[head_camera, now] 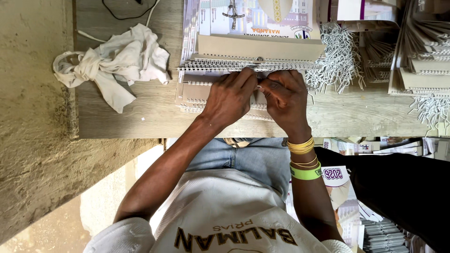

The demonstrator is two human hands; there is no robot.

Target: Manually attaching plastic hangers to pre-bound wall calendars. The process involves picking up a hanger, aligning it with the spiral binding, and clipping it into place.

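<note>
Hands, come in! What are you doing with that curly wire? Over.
Left hand and right hand both pinching the white wire binding along the calendar stack. White rag lies off left, loose wire combs right; neither blocks.

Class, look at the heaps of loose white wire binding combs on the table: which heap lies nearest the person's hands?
The heap of white wire combs just beyond the right hand; the other heap lies at the table's far right edge.

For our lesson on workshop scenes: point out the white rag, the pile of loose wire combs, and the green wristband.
white rag (123, 58), head view, middle of the crumpled cloth.
pile of loose wire combs (338, 58), head view, centre of the heap.
green wristband (305, 173), head view, its outer face.
</note>
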